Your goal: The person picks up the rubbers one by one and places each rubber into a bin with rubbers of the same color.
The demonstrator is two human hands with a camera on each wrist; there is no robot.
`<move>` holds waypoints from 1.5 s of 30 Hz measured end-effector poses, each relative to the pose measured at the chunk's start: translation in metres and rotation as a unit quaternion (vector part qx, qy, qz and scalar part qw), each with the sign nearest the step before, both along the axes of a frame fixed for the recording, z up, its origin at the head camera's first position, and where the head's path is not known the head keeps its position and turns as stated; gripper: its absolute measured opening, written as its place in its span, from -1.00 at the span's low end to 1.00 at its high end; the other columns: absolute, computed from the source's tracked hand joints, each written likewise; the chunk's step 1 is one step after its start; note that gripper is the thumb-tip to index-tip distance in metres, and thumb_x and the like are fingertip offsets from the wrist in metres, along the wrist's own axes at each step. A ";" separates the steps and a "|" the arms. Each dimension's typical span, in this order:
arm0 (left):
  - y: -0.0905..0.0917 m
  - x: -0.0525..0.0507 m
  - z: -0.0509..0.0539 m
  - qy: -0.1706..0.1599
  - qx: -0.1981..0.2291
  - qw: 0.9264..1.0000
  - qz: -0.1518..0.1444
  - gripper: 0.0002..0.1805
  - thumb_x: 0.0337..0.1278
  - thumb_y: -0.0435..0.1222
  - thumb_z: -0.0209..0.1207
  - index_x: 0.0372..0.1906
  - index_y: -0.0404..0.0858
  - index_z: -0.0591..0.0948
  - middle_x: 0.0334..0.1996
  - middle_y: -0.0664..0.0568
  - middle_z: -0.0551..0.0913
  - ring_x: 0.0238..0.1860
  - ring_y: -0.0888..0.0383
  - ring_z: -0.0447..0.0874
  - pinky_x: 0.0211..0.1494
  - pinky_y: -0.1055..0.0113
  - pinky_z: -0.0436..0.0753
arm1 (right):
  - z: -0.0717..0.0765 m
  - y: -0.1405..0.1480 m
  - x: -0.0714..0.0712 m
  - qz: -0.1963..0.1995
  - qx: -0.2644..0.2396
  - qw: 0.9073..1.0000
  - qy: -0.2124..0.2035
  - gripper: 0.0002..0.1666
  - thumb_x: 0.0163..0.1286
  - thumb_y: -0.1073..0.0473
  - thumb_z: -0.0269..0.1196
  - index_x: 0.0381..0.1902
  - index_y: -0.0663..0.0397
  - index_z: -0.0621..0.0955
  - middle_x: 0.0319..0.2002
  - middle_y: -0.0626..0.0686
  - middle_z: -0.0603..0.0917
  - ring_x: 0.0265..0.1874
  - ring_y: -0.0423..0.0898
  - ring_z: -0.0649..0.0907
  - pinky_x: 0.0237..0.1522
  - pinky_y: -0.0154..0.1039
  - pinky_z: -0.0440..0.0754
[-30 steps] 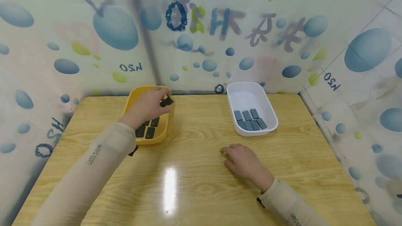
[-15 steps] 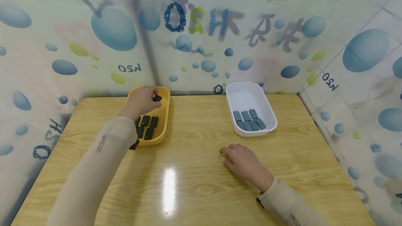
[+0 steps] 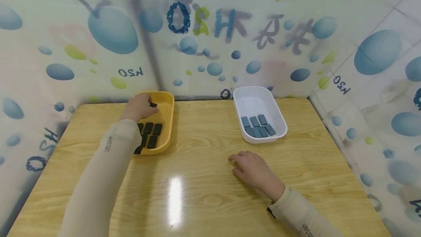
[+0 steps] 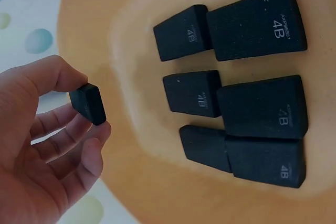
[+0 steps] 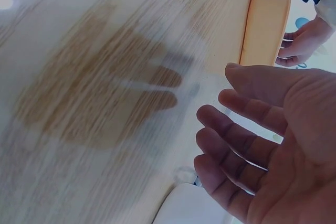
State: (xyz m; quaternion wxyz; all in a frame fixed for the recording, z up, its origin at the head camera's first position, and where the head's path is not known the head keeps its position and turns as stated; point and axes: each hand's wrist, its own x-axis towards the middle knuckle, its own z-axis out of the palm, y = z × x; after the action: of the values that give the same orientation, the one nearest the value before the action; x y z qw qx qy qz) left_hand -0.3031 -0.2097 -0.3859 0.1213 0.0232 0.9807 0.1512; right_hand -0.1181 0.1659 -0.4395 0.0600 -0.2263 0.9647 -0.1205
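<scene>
In the head view my left hand [image 3: 137, 107] is over the far left part of a yellow tray [image 3: 170, 120]. Between thumb and fingers it pinches a small black eraser [image 4: 90, 103], held above the tray floor in the left wrist view. Several black erasers [image 4: 257, 24] marked "4B" lie in rows at the tray's near end; my left forearm partly covers them in the head view. My right hand [image 3: 254, 171] holds nothing, its fingers loosely bent, low over the table in front of a white tray [image 3: 256, 100].
Several blue-grey rectangular blocks [image 3: 254, 121] lie in two rows in the near half of the white tray. Both trays stand at the back of the wooden table [image 3: 204, 149], close to a patterned wall [image 3: 210, 57]. Another wall runs along the right side.
My left hand has moved left with the eraser, from the yellow tray's right rim to its far left part. More of the erasers below now show. The right hand stays in place.
</scene>
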 end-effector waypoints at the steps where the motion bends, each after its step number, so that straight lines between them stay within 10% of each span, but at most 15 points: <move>1: -0.001 0.000 -0.001 -0.002 0.001 1.000 0.002 -0.50 0.17 -0.11 0.19 0.05 -0.40 0.48 -0.01 -0.28 0.56 -0.13 -0.13 0.50 -0.03 -0.01 0.52 | 0.000 0.000 0.000 0.001 -0.001 1.000 0.000 -0.66 0.24 0.11 0.36 0.00 -0.04 0.66 -0.15 0.00 0.70 -0.18 -0.05 0.67 -0.11 -0.08 0.63; 25: -0.001 0.002 -0.016 -0.077 -0.002 0.997 0.003 -0.77 0.14 -0.26 0.18 -0.51 -0.26 0.43 -0.61 0.01 0.43 -0.51 0.08 0.45 -0.39 0.29 0.44 | 0.002 -0.001 0.004 -0.002 0.005 1.000 -0.001 -0.64 0.24 0.09 0.37 0.00 -0.04 0.65 -0.15 0.00 0.70 -0.17 -0.02 0.68 -0.11 -0.07 0.62; 38: -0.001 0.005 -0.022 -0.085 -0.021 0.996 0.011 -0.75 0.11 -0.25 0.27 -0.26 -0.40 0.61 -0.41 -0.15 0.61 -0.38 0.00 0.57 -0.32 0.25 0.52 | 0.002 -0.002 0.005 -0.005 0.001 1.000 -0.010 -0.64 0.24 0.09 0.37 0.01 -0.05 0.66 -0.15 -0.01 0.70 -0.18 -0.05 0.67 -0.12 -0.08 0.62; 45: -0.001 0.008 -0.017 -0.076 -0.023 0.997 0.006 -0.77 0.12 -0.24 0.21 -0.48 -0.30 0.50 -0.59 -0.03 0.46 -0.49 0.04 0.49 -0.38 0.26 0.45 | 0.002 -0.002 0.004 -0.005 0.003 1.000 -0.011 -0.65 0.25 0.11 0.35 0.01 -0.03 0.65 -0.15 0.00 0.70 -0.19 -0.04 0.67 -0.13 -0.09 0.62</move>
State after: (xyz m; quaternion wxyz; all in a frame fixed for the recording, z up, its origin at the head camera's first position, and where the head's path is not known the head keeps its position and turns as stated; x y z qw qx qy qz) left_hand -0.2951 -0.2108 -0.4033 0.1949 0.0035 0.9721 0.1305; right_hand -0.1140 0.1641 -0.4372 0.0709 -0.2199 0.9654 -0.1206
